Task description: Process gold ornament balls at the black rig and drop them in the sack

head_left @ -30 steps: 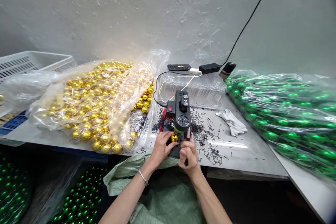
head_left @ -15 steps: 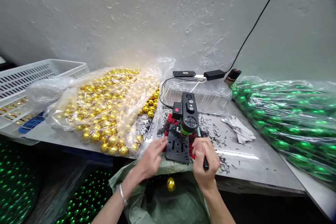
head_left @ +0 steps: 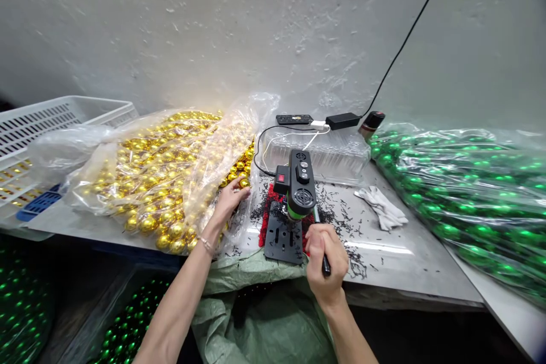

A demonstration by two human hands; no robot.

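Head view: shiny round gold balls (head_left: 241, 165) sit at the right-hand mouth of a crinkly clear plastic bag (head_left: 226, 145), left of the black drill-like machine with a green collar (head_left: 302, 182). They look light, hard and slick, maybe easy to dent, so I'd pinch one round its middle with thumb and fingertips. Left hand (head_left: 230, 199) is right at them, arm stretched far; honestly can't tell if it's gripping one. Right hand (head_left: 326, 253) is fisted round the machine's black-gripped lever (head_left: 326, 267), forearm angled in from near right.

black tool (head_left: 302, 185) blocks ctr, gold-ball bag (head_left: 166, 168) L, green-ball bag (head_left: 452, 199) R, open lane btwn tool & glove (head_left: 383, 209)
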